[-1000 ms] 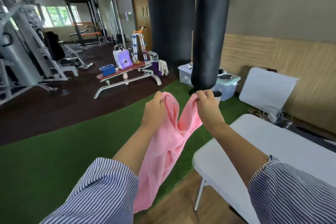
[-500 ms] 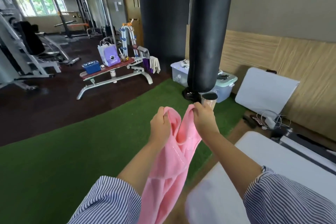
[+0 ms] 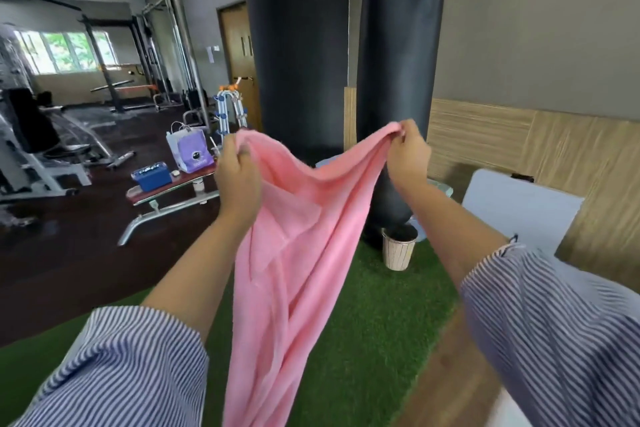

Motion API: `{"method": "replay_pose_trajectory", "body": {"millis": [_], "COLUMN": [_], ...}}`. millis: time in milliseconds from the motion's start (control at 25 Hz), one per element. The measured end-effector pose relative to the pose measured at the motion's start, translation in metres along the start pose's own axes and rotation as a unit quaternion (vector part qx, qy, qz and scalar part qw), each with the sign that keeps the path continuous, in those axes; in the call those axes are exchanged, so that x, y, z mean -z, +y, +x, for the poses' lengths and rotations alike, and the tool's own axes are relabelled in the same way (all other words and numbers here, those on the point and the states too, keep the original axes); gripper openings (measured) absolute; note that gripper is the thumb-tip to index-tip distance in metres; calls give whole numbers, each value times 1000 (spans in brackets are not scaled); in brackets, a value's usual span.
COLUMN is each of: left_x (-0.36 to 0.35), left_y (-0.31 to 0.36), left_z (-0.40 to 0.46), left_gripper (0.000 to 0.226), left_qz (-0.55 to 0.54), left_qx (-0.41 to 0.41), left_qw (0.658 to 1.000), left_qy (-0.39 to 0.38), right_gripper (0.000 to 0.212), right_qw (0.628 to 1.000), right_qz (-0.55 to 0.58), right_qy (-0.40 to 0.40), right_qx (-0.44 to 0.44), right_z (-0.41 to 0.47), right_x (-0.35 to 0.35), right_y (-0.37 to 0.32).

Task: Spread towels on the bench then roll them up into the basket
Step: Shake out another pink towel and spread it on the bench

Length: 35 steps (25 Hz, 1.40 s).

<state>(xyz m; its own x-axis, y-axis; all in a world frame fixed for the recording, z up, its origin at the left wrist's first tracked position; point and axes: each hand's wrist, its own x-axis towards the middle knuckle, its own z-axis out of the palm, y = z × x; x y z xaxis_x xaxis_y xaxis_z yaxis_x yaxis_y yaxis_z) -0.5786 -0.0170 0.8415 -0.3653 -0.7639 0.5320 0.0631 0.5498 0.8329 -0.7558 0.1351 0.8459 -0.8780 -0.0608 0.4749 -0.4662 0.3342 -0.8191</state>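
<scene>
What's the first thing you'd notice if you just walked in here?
The big pink towel, held up in the middle by the left hand and the right hand, hanging down over the green turf. Right behind it hang two tall black punching bags, with a small paper-coloured bin beneath.

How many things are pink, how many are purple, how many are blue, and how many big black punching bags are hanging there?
Pink: 1, the soft pink towel gripped by the left hand and right hand.
Purple: 1, the purple paper gift bag on the weight bench.
Blue: 1, the blue plastic box beside it.
Black punching bags: 2, one and another.
Total: 5
</scene>
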Motion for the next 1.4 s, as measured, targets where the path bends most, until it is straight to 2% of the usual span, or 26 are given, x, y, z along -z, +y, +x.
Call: {"method": "replay_pose_trajectory", "body": {"millis": [160, 280, 400, 480, 600, 720, 800, 880, 920, 1000, 1040, 1120, 1200, 1280, 1400], "left_x": [12, 9, 4, 2, -9, -19, -17, -10, -6, 3, 8, 20, 31, 41, 50], "left_y": [1, -10, -17, -21, -13, -4, -6, -6, -6, -6, -3, 1, 11, 28, 55], "left_z": [-24, -80, -158, -216, -300, -373, -416, -452, -465, -488, -500, -525, -553, -580, -614], "left_gripper": [17, 18, 16, 13, 12, 9, 8, 13, 17, 19, 17, 18, 20, 19, 17], "left_qz": [75, 217, 286, 283, 223, 214, 229, 236, 241, 255, 266, 288, 288, 284, 273], "left_qx": [-25, -67, -51, -33, -12, -3, 18, 38, 50, 91, 109, 138, 142, 139, 124], "left_qw": [996, 973, 948, 939, 936, 924, 905, 885, 878, 867, 858, 841, 828, 825, 840], "left_qy": [39, -33, -126, -191, -273, -317, -358, -400, -409, -418, -424, -436, -459, -469, -452], "right_gripper": [29, 28, 30, 30, 31, 31, 31, 26, 24, 26, 27, 31, 32, 20, 13], "right_qw": [998, 997, 991, 989, 988, 979, 956, 920, 889, 846, 841, 831, 847, 866, 864], "right_qz": [-1, -13, -57, -83, -85, -159, -263, -361, -405, -404, -370, -335, -317, -320, -363], "right_qy": [16, -16, -50, -57, -44, -40, -83, -155, -211, -344, -395, -443, -425, -377, -325], "right_qx": [-63, -78, -108, -110, -117, -119, -97, -11, 31, 42, 15, 20, 42, 76, 123], "right_z": [21, 0, -33, -51, -64, -81, -102, -128, -143, -172, -187, -213, -230, -247, -261], "right_x": [46, 95, 153, 194, 258, 317, 349, 376, 385, 401, 411, 433, 454, 480, 525], "right_y": [45, 100, 160, 197, 233, 267, 287, 310, 317, 334, 341, 348, 360, 364, 363]}}
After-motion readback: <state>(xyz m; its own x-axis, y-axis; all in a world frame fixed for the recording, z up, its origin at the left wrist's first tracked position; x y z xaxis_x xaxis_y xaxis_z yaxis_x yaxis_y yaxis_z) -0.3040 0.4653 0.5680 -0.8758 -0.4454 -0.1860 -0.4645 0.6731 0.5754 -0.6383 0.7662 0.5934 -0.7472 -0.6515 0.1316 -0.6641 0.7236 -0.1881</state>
